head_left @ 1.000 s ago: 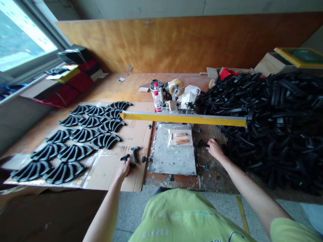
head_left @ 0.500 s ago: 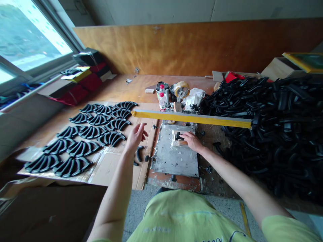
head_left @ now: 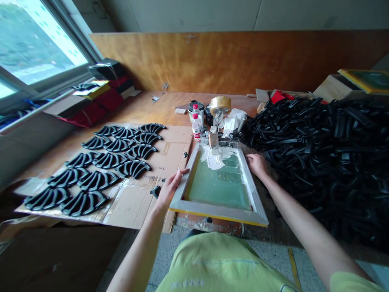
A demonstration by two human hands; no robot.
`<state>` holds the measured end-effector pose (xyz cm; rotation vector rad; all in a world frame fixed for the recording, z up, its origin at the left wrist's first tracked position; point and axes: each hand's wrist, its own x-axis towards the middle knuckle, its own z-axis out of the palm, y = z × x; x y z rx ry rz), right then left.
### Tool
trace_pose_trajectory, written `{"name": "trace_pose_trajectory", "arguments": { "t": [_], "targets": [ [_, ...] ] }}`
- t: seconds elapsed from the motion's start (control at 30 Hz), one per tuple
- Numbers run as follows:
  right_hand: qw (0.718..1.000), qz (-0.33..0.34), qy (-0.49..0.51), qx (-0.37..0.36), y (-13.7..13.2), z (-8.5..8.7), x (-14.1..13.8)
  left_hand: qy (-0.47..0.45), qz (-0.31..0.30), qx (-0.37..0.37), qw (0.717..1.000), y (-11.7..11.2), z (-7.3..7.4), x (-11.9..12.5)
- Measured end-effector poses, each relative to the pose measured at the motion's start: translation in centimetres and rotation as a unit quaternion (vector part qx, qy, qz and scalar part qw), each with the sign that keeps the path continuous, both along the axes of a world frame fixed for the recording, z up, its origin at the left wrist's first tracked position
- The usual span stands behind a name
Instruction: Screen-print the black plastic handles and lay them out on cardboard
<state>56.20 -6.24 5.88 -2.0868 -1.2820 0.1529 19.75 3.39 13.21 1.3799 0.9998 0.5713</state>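
On the wooden bench (head_left: 170, 109) the printing frame (head_left: 217, 213) is lying flat, left hand (head_left: 170, 188) gripping its left rail, right hand (head_left: 257, 164) resting on the right one (grip unclear), so I'm guessing it's being seated, needing even pressure.

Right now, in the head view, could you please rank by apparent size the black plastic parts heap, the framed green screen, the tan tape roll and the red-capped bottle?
1. Heap of black plastic parts
2. Wooden-framed green screen
3. Tan tape roll and red-capped bottle: too alike to rank.
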Motion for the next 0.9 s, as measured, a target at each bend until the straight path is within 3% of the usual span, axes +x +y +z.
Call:
{"name": "trace_pose_trajectory", "arguments": {
  "t": [0.07,0.17,0.27,0.4,0.57,0.73,0.9],
  "targets": [
    [0.998,0.000,-0.054,0.042,2.0,1.3,0.3,0.024,-0.014,-0.027,0.999,-0.6,-3.2,-0.8],
    [0.979,0.114,-0.152,0.078,6.6,3.4,-2.6,0.047,0.001,-0.005,0.999,-0.9,-7.5,-0.9],
    [0.954,0.190,-0.233,0.021,10.5,5.2,-6.1,0.067,0.007,0.012,0.998,-0.8,-9.7,-0.7],
    [0.936,0.218,-0.274,-0.048,11.9,6.2,-7.3,0.063,0.006,-0.012,0.998,-0.7,-10.3,-0.7],
    [0.936,0.260,-0.195,-0.135,10.2,4.2,-6.8,0.044,-0.003,-0.032,0.999,-0.7,-10.7,-0.8],
    [0.921,0.330,-0.189,-0.083,5.9,2.2,-7.8,0.055,-0.011,-0.023,0.998,-0.7,-10.8,-0.8],
    [0.896,0.401,-0.160,-0.099,4.2,3.6,-7.4,0.063,-0.004,-0.014,0.998,-0.9,-10.2,-0.7]
  ]
}}
